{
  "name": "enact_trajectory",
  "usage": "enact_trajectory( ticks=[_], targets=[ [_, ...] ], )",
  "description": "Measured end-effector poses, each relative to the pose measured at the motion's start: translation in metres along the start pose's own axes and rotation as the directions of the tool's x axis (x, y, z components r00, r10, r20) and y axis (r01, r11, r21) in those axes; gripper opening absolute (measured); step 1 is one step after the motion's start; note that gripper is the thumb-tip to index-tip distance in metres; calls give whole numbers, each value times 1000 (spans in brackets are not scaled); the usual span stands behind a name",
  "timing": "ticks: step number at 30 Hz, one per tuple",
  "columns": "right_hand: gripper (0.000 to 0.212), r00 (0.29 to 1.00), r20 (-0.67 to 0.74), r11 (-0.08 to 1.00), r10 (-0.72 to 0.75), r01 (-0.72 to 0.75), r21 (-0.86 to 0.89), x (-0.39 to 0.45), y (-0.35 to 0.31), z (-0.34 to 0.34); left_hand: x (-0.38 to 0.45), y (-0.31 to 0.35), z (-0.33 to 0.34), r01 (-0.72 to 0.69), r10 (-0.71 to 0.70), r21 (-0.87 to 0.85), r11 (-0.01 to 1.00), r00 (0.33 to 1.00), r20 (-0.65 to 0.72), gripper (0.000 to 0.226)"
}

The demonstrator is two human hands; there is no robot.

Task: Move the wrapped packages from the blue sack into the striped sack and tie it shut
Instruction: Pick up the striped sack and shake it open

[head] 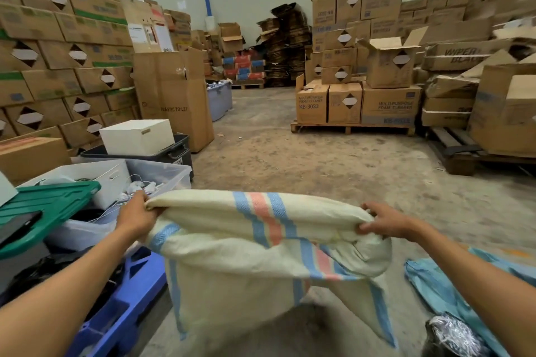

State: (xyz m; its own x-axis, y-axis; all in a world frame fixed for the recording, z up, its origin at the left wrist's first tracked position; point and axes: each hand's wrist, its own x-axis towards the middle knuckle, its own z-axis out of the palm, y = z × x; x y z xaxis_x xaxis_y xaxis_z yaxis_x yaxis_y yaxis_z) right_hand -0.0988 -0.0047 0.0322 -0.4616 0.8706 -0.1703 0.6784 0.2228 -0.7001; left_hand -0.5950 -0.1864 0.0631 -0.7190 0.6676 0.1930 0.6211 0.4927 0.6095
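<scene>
A wrapped package [455, 333] is lying on the blue sack [435, 284] at lower right. Left hand [136, 216] and right hand [383, 220] are gripping the striped sack [255, 246] (rim folded over), stretching it above the floor [290, 153]; stacked cartons [359, 101] are standing beyond.

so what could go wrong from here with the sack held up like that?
1. The striped sack hangs folded from both the left hand and right hand; its mouth may not open cleanly.
2. No hand is free for the wrapped package on the blue sack.
</scene>
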Motion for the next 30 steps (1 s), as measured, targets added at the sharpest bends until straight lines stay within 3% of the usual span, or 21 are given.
enact_trajectory(
  ticks=[4,6,8,10,11,12,13,15,16,18,20,22,25,26,28,29,30],
  targets=[
    [17,909,-414,996,-50,14,-91,2,-20,9,-3,28,-11,-102,124,134,986,978,-166,17],
    [12,891,-449,988,67,5,157,9,-22,19,-8,40,-12,-19,29,46,999,974,-223,18],
    [17,912,-349,893,217,-41,449,17,-24,32,-14,57,-10,133,-169,-190,973,968,-186,38],
    [22,924,-274,780,265,-38,625,27,-26,44,-26,74,-6,308,-343,-527,792,939,35,52],
    [21,921,-258,708,291,-26,706,28,-28,50,-32,81,-3,415,-358,-656,630,905,230,43],
    [19,922,-211,603,325,-30,797,26,-29,54,-36,81,-1,543,-338,-697,468,839,426,28],
    [19,928,-133,490,348,-59,870,24,-29,56,-39,77,0,646,-323,-663,378,763,560,17],
    [20,931,24,339,365,-157,928,15,-23,59,-43,60,5,748,-313,-558,359,660,683,22],
    [22,930,79,328,360,-205,922,9,-20,59,-40,48,6,757,-277,-544,361,644,713,27],
    [35,938,156,371,311,-270,888,-3,-9,53,-50,35,2,732,-168,-564,383,655,737,28],
    [48,944,184,474,273,-298,828,-14,4,40,-59,21,-11,668,-82,-562,487,676,732,28],
    [39,941,211,581,264,-330,744,-27,10,20,-60,4,-30,648,-46,-516,561,647,761,29],
    [33,972,87,782,218,-227,581,-38,4,-10,-50,-10,-52,639,63,-533,554,606,793,62],
    [45,987,38,828,159,-154,540,-42,0,-19,-46,-10,-58,630,93,-572,525,626,774,63],
    [103,997,-16,830,77,-55,555,-38,3,-34,-45,-1,-65,567,137,-668,482,705,696,56],
    [124,995,-60,826,75,-28,563,-37,3,-41,-43,1,-63,505,274,-744,437,713,645,62],
    [128,995,-78,813,65,-7,582,-33,-1,-42,-26,-9,-59,491,425,-804,334,683,594,74]
  ],
)
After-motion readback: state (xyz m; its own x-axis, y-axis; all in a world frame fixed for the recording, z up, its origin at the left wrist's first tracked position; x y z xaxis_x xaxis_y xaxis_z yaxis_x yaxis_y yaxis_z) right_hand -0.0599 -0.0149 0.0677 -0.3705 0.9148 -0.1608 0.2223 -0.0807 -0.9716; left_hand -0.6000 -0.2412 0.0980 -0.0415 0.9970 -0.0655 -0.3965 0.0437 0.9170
